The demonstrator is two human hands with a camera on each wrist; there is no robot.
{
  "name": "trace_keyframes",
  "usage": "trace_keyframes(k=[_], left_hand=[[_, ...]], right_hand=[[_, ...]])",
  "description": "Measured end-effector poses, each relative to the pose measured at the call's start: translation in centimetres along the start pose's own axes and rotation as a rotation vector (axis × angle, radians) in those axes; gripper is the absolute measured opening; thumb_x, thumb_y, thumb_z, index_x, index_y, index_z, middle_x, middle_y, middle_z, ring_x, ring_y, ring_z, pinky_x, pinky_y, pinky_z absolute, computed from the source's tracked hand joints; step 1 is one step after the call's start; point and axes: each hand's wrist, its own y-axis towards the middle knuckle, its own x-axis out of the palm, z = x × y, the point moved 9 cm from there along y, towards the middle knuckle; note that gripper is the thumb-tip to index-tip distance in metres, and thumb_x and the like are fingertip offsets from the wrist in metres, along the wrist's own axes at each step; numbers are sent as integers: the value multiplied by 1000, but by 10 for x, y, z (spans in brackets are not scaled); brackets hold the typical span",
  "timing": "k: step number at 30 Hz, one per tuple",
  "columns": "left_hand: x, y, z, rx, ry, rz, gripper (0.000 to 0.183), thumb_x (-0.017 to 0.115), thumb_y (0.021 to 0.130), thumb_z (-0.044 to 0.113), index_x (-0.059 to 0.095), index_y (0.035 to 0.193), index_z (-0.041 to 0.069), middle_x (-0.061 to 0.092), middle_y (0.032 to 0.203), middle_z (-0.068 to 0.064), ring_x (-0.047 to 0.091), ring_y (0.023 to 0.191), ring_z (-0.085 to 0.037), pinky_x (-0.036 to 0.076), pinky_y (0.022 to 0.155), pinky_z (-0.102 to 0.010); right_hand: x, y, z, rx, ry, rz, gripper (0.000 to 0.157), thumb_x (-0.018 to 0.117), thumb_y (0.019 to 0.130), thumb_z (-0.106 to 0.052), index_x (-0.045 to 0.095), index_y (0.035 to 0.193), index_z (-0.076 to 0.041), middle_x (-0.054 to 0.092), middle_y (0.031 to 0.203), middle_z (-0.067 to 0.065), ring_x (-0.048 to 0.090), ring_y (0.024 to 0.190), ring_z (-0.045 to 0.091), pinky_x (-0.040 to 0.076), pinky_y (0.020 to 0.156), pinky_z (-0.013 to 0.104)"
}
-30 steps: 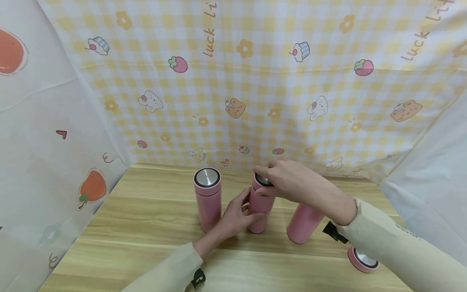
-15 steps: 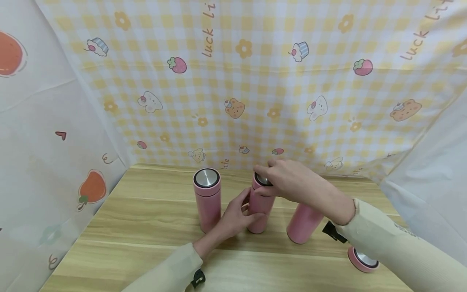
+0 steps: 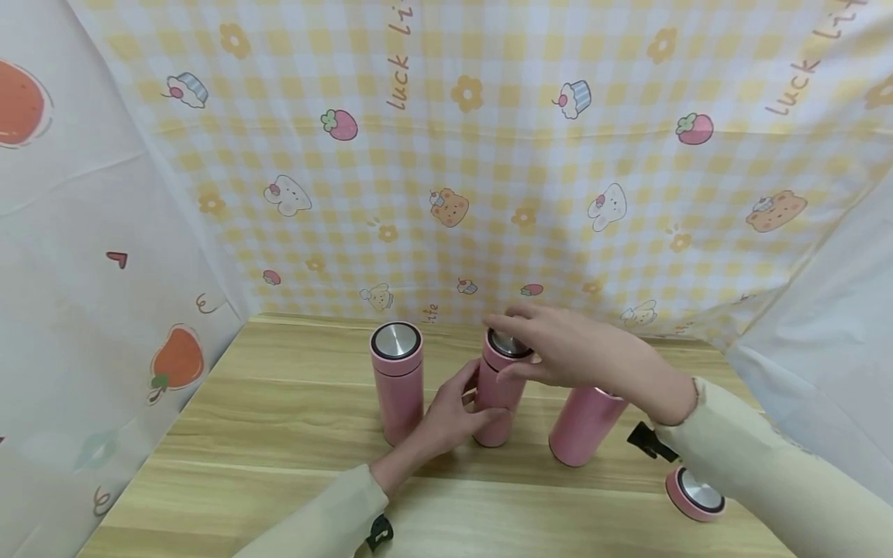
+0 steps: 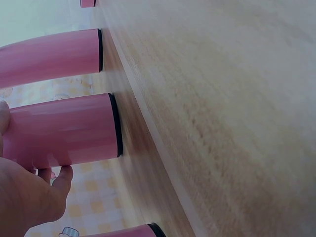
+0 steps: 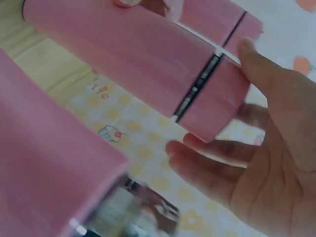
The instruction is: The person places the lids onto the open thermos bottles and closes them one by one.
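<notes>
My left hand (image 3: 446, 422) grips the lower body of the middle pink thermos flask (image 3: 497, 399), which stands upright on the table. Around this flask's lid (image 5: 217, 101), the fingers and thumb of my right hand (image 3: 582, 345) are spread loosely. A narrow gap with a dark and silvery band shows between lid and body in the right wrist view. To the right stands another pink flask (image 3: 586, 426) without its lid, its shiny metal neck (image 5: 131, 207) bare. A removed lid (image 3: 695, 494) with a silver top lies near my right sleeve.
A third pink flask (image 3: 398, 387), its lid on, stands to the left, close to my left wrist. The wood-grain table (image 3: 293, 403) ends at a yellow checked cloth (image 3: 446, 155) behind. White cloth (image 3: 84, 232) hangs at the left side.
My right hand has loosened around the middle flask's lid and shifted slightly right, so more of the lid top shows. The left hand and the flasks stay put.
</notes>
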Motion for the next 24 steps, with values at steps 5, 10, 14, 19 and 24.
trace_keyframes(k=[5,10,14,19,24], left_hand=[[0,0,1,16,-11,1,71,79,92,21,42,152,20,54,142,2,50,130,-15,44,107,-40],[0,0,2,33,-15,5,70,80,92,24,44,151,22,55,140,3,51,129,-15,45,106,-40],[1,0,4,40,-14,3,69,80,91,24,44,150,22,56,139,3,52,128,-15,45,106,-40],[0,0,4,37,-11,10,69,80,91,24,45,150,21,56,138,3,52,128,-15,45,106,-40],[0,-1,3,31,-9,11,70,80,91,23,44,150,21,56,139,4,52,128,-15,45,106,-41]], right_hand=[[-1,-5,-6,-79,66,-60,64,79,91,-15,51,149,-10,51,143,13,59,119,26,55,92,39],[3,-6,-6,-62,107,-122,64,76,90,-1,52,148,-11,47,148,14,53,128,27,54,94,38],[4,-6,-3,-17,107,-144,65,75,90,4,52,149,-13,48,149,14,54,128,29,54,93,39],[4,-3,-3,6,70,-133,64,75,89,6,55,147,-12,50,147,14,56,125,31,54,93,40],[3,0,-6,-18,28,-89,63,77,85,8,58,143,-9,54,141,15,59,120,32,55,92,40]])
